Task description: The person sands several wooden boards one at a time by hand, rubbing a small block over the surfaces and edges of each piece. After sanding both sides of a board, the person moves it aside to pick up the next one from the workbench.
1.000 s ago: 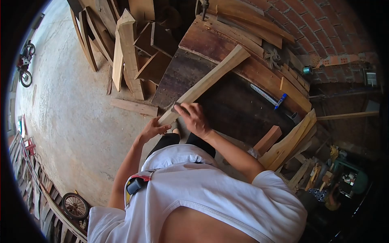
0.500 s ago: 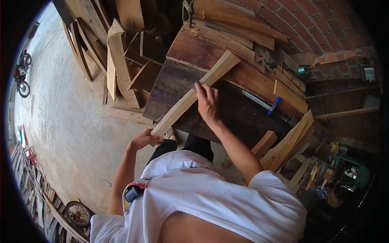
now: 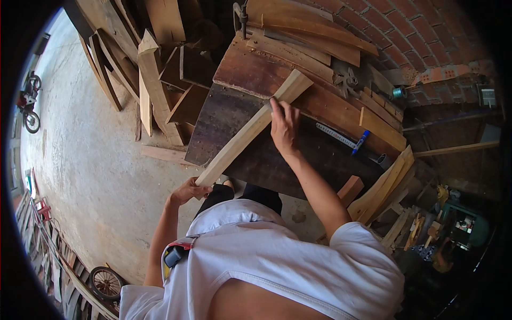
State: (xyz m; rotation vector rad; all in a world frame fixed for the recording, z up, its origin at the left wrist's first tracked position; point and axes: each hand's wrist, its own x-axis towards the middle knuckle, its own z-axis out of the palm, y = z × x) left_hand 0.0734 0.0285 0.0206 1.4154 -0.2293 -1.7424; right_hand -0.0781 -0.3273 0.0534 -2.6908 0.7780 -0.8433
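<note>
A long pale wooden strip (image 3: 234,148) runs diagonally across the dark workbench (image 3: 320,160), its near end jutting past the bench edge toward my body. My left hand (image 3: 186,191) is closed round that near end. Farther up the strip, my right hand (image 3: 285,127) is closed, fingers bent, pressing a small dark flat piece (image 3: 271,103) onto the wood; it looks like folded sandpaper, mostly hidden by the fingers. To the right of this hand lie a steel ruler (image 3: 335,134) and a blue marker pen (image 3: 361,142).
Boards and offcuts (image 3: 314,40) are piled at the bench's back, by a brick wall (image 3: 405,37). A clamp (image 3: 241,20) grips the far corner. Tall planks (image 3: 154,85) lean at the left. Curved timber (image 3: 392,184) and a reddish wooden block (image 3: 350,190) are on the right.
My right hand has slid up the strip, away from my body, with the small dark piece. My left hand keeps its hold on the near end, shifted slightly.
</note>
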